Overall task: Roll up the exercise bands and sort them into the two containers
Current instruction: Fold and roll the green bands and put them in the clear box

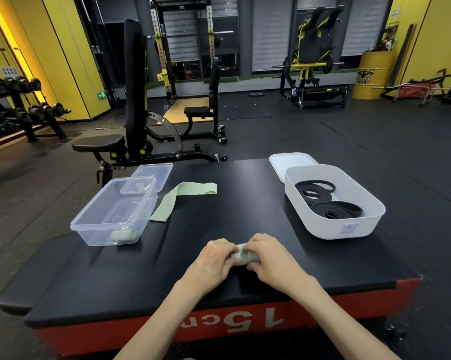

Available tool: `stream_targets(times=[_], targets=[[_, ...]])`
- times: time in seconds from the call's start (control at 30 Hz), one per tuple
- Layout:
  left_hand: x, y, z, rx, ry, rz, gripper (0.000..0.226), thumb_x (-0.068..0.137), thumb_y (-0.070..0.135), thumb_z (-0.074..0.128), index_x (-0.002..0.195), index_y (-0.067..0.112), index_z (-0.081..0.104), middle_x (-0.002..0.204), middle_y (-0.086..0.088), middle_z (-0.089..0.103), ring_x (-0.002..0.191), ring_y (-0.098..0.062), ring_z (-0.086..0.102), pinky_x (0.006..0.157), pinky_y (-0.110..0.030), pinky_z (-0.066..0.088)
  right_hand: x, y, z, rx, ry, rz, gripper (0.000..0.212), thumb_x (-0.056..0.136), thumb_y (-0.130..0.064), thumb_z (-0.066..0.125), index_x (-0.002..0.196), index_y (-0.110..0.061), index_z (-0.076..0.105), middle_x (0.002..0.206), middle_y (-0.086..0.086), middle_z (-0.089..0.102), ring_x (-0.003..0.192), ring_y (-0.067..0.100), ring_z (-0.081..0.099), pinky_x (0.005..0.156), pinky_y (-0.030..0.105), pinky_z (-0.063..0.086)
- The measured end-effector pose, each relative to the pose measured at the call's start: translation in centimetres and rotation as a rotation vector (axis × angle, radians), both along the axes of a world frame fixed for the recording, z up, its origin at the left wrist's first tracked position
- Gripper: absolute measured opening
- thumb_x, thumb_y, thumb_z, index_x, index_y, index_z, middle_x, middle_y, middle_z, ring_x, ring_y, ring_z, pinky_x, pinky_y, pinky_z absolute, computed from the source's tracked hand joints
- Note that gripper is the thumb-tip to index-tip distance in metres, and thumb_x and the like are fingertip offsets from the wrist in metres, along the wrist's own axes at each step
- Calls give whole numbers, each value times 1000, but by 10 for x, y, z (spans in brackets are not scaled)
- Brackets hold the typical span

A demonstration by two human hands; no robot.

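Both hands are down on the pad at its near edge, closed around one small pale green roll (245,254). The left hand (214,258) grips the roll's left end with its fingers curled over the top. The right hand (268,258) does the same at the right end, its thumb tucked underneath. Only the middle of the roll shows between the knuckles, and it sits on or just above the pad (219,219). I can't tell which.

To the left, near the pad's left edge, stands a clear tub (82,225). A second roll (124,235) of the same green lies in its near corner. Just beside the tub's right wall a loose band (180,194), also green, lies flat and unrolled. It bends once, with one end toward the tub and the other pointing right. Behind the tub, a clear lid (156,172) rests on the pad's far edge.

Well apart on the right side is a white bin (349,229) holding coiled black bands (328,201) in a loose heap. Its white lid (286,162) lies behind it, partly under the bin's far rim.

The pad tops a box with a red front (141,331). Beyond it stand a black bench (130,100), a dumbbell rack (19,110) along the left wall and a yellow drum (372,74) far right.
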State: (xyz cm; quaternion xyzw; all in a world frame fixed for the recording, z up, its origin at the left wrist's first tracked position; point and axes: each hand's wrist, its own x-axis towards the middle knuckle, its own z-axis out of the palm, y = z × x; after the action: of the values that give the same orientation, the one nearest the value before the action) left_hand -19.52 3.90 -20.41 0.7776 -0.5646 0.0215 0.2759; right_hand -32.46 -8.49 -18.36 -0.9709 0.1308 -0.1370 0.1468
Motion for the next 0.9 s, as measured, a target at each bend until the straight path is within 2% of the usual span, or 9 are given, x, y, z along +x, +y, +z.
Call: stream_targets(times=[0.1, 0.2, 0.3, 0.43, 0.5, 0.63, 0.77, 0.9], targets=[[2, -2, -2, 23, 8, 2, 22, 92, 22, 58, 107, 8, 65, 97, -5, 61, 88, -21, 56, 82, -25, 41, 4, -1, 2, -20, 41, -17, 22, 84, -13, 60, 104, -17, 68, 104, 1, 58, 98, 19, 50, 77, 27, 41], [3, -2, -1, 13, -15, 10, 23, 91, 26, 60, 106, 10, 65, 96, -3, 60, 88, -19, 56, 83, -26, 43, 8, -2, 2, -38, 58, -31, 15, 85, -11, 58, 96, -16, 68, 97, 3, 58, 91, 21, 50, 69, 28, 37], [4, -3, 3, -10, -9, 5, 26, 82, 31, 70, 101, 14, 64, 94, 2, 58, 86, -15, 54, 80, -27, 45, 8, -3, 2, -37, 68, -40, 21, 84, -8, 57, 99, -17, 68, 97, 3, 58, 91, 21, 51, 69, 29, 39], [5, -7, 3, 8, -18, -19, 23, 79, 21, 72, 98, 10, 65, 92, -3, 61, 83, -18, 58, 80, -32, 48, 10, -5, 1, -36, 70, -42, 24, 82, -4, 53, 96, -17, 67, 94, 4, 59, 90, 22, 52, 68, 29, 40], [7, -9, 2, 17, -29, -17, 20, 82, 19, 69, 99, 9, 66, 93, -4, 62, 84, -18, 58, 82, -32, 47, 10, -5, 0, -34, 58, -45, 24, 82, -5, 53, 98, -17, 67, 92, 4, 60, 89, 23, 53, 69, 31, 44], [9, -11, 5, 54, -25, -12, 21, 86, 18, 66, 104, 8, 67, 98, -6, 62, 89, -21, 58, 84, -21, 40, 10, -7, -1, -27, 5, -61, 18, 84, -10, 55, 98, -14, 66, 92, 4, 63, 90, 24, 56, 74, 35, 47], [11, -14, 6, 106, -9, 1, 22, 90, 18, 60, 109, 8, 66, 103, -8, 62, 94, -23, 56, 87, -24, 39, 14, -10, 0, -24, 14, -20, 23, 83, -17, 65, 105, -14, 67, 109, -1, 55, 101, 19, 51, 82, 26, 42], [14, -17, 6, 153, 2, 16, 22, 92, 19, 58, 110, 9, 65, 104, -8, 60, 97, -24, 55, 87, -27, 41, 22, -17, 2, 20, 48, -30, 23, 76, -14, 70, 99, -17, 69, 105, -1, 60, 95, 18, 54, 81, 29, 45]])
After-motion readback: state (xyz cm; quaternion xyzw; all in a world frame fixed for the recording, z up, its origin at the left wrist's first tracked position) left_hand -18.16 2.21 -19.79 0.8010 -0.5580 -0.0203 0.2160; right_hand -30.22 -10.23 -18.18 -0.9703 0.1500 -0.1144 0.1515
